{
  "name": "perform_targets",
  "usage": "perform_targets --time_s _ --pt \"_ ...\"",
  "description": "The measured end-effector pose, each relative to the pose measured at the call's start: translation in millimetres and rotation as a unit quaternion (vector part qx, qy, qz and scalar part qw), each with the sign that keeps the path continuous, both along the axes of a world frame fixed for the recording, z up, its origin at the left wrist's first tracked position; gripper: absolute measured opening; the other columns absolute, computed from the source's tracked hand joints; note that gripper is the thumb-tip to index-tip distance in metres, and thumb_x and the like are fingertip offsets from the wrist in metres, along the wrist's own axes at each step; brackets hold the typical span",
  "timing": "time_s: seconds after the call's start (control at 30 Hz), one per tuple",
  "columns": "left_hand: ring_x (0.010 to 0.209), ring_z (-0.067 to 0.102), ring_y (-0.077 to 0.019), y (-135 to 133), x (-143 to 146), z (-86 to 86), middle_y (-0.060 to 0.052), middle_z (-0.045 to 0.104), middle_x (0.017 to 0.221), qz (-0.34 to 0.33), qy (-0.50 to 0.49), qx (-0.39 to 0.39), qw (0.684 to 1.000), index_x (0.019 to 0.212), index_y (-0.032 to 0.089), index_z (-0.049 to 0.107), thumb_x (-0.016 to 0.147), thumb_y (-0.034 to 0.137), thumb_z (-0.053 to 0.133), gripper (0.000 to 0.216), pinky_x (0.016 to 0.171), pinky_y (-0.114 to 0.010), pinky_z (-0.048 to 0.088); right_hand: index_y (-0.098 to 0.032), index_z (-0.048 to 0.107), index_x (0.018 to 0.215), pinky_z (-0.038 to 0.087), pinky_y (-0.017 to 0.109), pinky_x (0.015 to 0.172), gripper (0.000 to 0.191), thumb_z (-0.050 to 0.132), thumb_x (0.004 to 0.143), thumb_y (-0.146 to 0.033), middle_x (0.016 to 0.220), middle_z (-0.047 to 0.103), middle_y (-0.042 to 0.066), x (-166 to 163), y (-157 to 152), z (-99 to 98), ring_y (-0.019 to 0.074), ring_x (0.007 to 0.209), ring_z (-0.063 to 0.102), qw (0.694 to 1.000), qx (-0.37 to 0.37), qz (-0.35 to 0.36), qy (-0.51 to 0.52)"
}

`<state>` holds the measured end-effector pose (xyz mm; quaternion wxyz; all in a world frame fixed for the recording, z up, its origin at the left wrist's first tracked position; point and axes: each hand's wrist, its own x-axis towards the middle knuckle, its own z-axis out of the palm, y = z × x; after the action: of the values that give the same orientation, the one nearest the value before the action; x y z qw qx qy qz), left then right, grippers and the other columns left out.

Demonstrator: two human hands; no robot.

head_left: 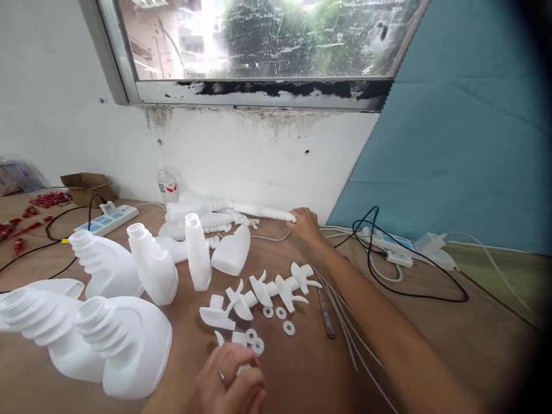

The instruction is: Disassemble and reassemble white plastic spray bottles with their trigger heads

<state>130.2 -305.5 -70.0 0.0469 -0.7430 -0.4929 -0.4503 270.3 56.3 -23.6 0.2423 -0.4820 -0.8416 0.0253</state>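
At the bottom centre, my left hand (233, 376) is closed, with a bit of a small white part showing between its fingers; most of that part is hidden. My right hand (306, 224) reaches far forward to the wall, its fingers closed round the end of a long white tube-like piece (263, 211). Between my hands lie several white trigger sprayer heads (244, 302) in a slanting row. White ring washers (288, 328) are scattered before them. A screwdriver (326, 316) and thin plastic tubes (345, 319) lie beside my right forearm.
Several white plastic bottles (138, 345) without caps stand on the left; more lie by the wall. Behind are a clear water bottle (166, 187), a cardboard box (88, 187) and a power strip (110, 221). Black cables (425, 298) loop on the right.
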Motion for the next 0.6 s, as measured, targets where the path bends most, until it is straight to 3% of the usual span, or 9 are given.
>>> perform_targets --time_s 0.1,0.23,0.3,0.37,0.4,0.43,0.5,0.53,0.6 --pt "0.088 0.061 -0.0178 5 -2 3.6 -0.01 0.061 0.097 0.0 -0.04 -0.022 0.999 0.095 0.019 0.056 0.083 0.004 0.045 0.023 0.077 -0.029 0.052 -0.01 0.063 0.104 0.048 0.032 0.09 0.023 0.058 0.087 -0.026 0.111 0.065 0.011 35 -20 20.1 0.0208 0.102 0.06 0.996 0.018 0.002 0.083" --pt "0.106 0.06 -0.024 15 -4 12.8 -0.014 0.055 0.121 0.075 -0.097 -0.051 0.991 0.118 0.023 0.051 0.085 0.018 0.053 0.033 0.079 -0.034 0.056 -0.013 0.056 0.116 0.053 0.027 0.054 0.04 0.049 0.09 -0.043 0.096 0.067 0.008 97 -86 50.1 0.0177 0.071 0.065 0.98 0.031 -0.018 0.198" --pt "0.116 0.055 -0.0273 22 -4 19.9 -0.016 0.047 0.133 0.095 -0.154 -0.049 0.982 0.131 0.025 0.04 0.083 0.026 0.059 0.051 0.083 -0.038 0.057 -0.02 0.061 0.11 0.043 0.023 0.036 0.038 0.061 0.082 -0.046 0.078 0.068 0.004 128 -126 68.1 0.0154 0.054 0.06 0.941 -0.022 0.019 0.339" --pt "0.127 0.047 -0.0301 29 -1 26.9 -0.018 0.033 0.145 0.074 -0.235 -0.045 0.968 0.14 0.026 0.023 0.082 0.037 0.063 0.071 0.09 -0.044 0.054 -0.022 0.067 0.099 0.03 0.019 0.028 0.034 0.067 0.077 -0.049 0.062 0.066 0.002 153 -161 87.4 0.0117 0.04 0.052 0.934 -0.089 0.042 0.343" --pt "0.129 0.044 -0.0315 31 2 29.6 -0.02 0.029 0.147 0.047 -0.277 -0.051 0.958 0.143 0.026 0.016 0.081 0.045 0.063 0.079 0.092 -0.046 0.053 -0.022 0.07 0.091 0.032 0.02 0.03 0.031 0.071 0.074 -0.048 0.054 0.062 0.002 162 -174 96.4 0.0109 0.039 0.05 0.945 -0.121 0.063 0.298" --pt "0.128 0.046 -0.0324 31 4 31.7 -0.021 0.03 0.147 0.012 -0.312 -0.071 0.947 0.144 0.025 0.014 0.08 0.054 0.061 0.085 0.09 -0.045 0.054 -0.021 0.072 0.083 0.037 0.02 0.034 0.03 0.077 0.068 -0.047 0.052 0.062 0.002 168 -184 104.0 0.0109 0.04 0.052 0.953 -0.133 0.103 0.251" --pt "0.109 0.061 -0.0308 27 10 33.3 -0.019 0.051 0.132 -0.053 -0.349 -0.144 0.924 0.141 0.023 0.024 0.077 0.067 0.055 0.084 0.076 -0.039 0.059 -0.021 0.074 0.076 0.042 0.022 0.038 0.03 0.08 0.062 -0.048 0.057 0.065 0.004 171 -195 113.2 0.012 0.044 0.056 0.956 -0.168 0.167 0.173" --pt "0.093 0.067 -0.0276 24 14 33.1 -0.015 0.061 0.117 -0.061 -0.352 -0.18 0.917 0.136 0.023 0.034 0.077 0.069 0.053 0.077 0.065 -0.034 0.06 -0.022 0.075 0.076 0.045 0.023 0.041 0.031 0.08 0.062 -0.048 0.062 0.068 0.005 168 -196 114.4 0.0138 0.049 0.059 0.955 -0.173 0.186 0.156" --pt "0.072 0.069 -0.0219 15 20 31.7 -0.007 0.069 0.095 -0.015 -0.332 -0.188 0.924 0.121 0.024 0.049 0.079 0.061 0.057 0.056 0.052 -0.028 0.057 -0.024 0.074 0.083 0.053 0.027 0.051 0.034 0.079 0.063 -0.05 0.078 0.071 0.006 157 -191 110.1 0.0192 0.066 0.066 0.958 -0.14 0.17 0.185"
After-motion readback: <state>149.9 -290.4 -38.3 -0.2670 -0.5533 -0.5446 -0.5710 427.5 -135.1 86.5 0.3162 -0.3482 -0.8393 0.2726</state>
